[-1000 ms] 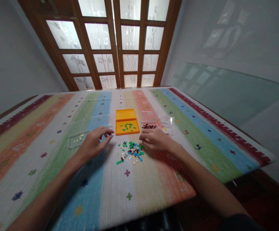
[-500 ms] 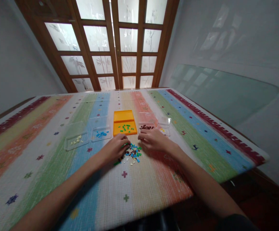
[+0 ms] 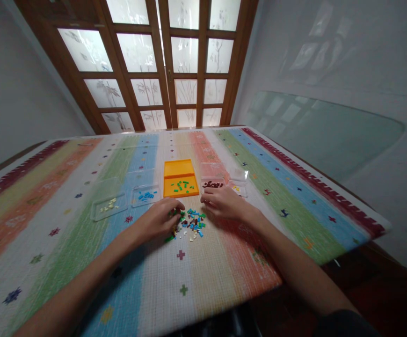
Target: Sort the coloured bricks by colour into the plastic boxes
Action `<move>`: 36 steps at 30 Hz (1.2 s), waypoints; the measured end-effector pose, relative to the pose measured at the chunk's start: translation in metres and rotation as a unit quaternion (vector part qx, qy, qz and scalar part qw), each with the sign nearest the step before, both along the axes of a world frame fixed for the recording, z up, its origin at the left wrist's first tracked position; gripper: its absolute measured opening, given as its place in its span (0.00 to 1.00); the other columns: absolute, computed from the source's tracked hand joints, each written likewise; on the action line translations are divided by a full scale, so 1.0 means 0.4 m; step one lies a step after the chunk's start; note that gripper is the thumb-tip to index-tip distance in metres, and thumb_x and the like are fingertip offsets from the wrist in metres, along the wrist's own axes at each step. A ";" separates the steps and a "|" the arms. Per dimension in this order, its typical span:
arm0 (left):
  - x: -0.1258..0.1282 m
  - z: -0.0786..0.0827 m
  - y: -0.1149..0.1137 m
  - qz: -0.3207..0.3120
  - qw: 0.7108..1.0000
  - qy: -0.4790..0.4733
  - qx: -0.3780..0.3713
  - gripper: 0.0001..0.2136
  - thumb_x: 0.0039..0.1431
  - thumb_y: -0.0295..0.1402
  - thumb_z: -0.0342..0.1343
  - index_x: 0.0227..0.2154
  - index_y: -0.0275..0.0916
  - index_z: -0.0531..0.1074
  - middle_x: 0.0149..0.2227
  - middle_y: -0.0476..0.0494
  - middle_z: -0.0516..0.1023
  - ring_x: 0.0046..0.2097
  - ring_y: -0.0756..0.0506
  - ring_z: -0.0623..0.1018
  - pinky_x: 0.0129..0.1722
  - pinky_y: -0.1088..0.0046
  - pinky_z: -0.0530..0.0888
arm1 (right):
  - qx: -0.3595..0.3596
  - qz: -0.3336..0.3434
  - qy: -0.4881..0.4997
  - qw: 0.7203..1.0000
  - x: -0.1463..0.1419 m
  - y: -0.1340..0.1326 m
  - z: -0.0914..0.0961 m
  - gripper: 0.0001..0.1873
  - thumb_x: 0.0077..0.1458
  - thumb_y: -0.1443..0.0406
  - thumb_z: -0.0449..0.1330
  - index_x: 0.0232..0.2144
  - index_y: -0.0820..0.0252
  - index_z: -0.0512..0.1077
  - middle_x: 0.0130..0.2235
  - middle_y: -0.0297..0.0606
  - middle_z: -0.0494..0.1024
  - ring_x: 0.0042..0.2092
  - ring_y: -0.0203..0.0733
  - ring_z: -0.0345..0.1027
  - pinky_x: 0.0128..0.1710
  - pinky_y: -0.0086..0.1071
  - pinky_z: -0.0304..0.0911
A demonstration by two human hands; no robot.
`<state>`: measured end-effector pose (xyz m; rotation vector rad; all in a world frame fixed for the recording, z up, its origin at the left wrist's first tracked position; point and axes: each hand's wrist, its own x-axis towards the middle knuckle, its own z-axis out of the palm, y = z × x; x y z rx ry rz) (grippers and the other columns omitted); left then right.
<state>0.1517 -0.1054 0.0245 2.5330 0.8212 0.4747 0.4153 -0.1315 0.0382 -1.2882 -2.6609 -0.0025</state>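
Observation:
A loose pile of small toy building bricks point(image 3: 193, 223), blue, green, brown, white and yellow, lies on the striped tablecloth between my hands. My left hand point(image 3: 162, 216) is at the pile's left edge, its fingers curled over some pieces; what they hold, if anything, is hidden. Just right of the pile, my right hand point(image 3: 221, 202) has its fingers bent together, their tips too small to show a brick. Beyond my hands sits an open orange case point(image 3: 167, 190) with several green bricks in it. A clear box of brown bricks point(image 3: 213, 184) is partly covered by my right hand.
Left of the orange case stand a clear box with blue bricks point(image 3: 146, 195) and another with pale yellow bricks point(image 3: 109, 205). At the right, a small clear box point(image 3: 243, 192) holds yellow and white pieces. The tablecloth point(image 3: 221, 276) ends at the near edge.
My left hand has shifted slightly left, away from the middle of the pile, uncovering more bricks. My right hand stays nearly where it was. The view has moved a little.

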 end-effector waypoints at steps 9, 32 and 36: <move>0.075 -0.018 0.034 -0.033 0.999 0.020 0.031 0.11 0.69 0.33 0.49 0.38 0.40 0.78 0.38 0.39 0.78 0.41 0.42 0.76 0.43 0.64 0.74 | 0.005 -0.003 -0.002 1.000 -0.001 -0.001 -0.005 0.07 0.60 0.68 0.57 0.36 0.61 0.76 0.38 0.42 0.78 0.33 0.38 0.63 0.29 0.35 0.43; 0.070 -0.012 0.053 -0.063 0.998 0.032 0.000 0.13 0.64 0.26 0.49 0.35 0.41 0.80 0.34 0.41 0.77 0.37 0.44 0.75 0.39 0.67 0.72 | -0.004 -0.005 -0.012 1.000 -0.001 -0.001 -0.005 0.07 0.62 0.66 0.57 0.36 0.61 0.76 0.39 0.42 0.78 0.34 0.39 0.64 0.29 0.35 0.43; 0.067 -0.019 0.055 -0.061 0.997 0.040 0.008 0.11 0.61 0.25 0.50 0.33 0.40 0.78 0.35 0.40 0.77 0.38 0.44 0.75 0.39 0.67 0.73 | -0.002 -0.005 -0.016 1.000 -0.002 -0.002 -0.006 0.07 0.62 0.66 0.57 0.36 0.61 0.76 0.38 0.42 0.78 0.34 0.38 0.64 0.29 0.35 0.43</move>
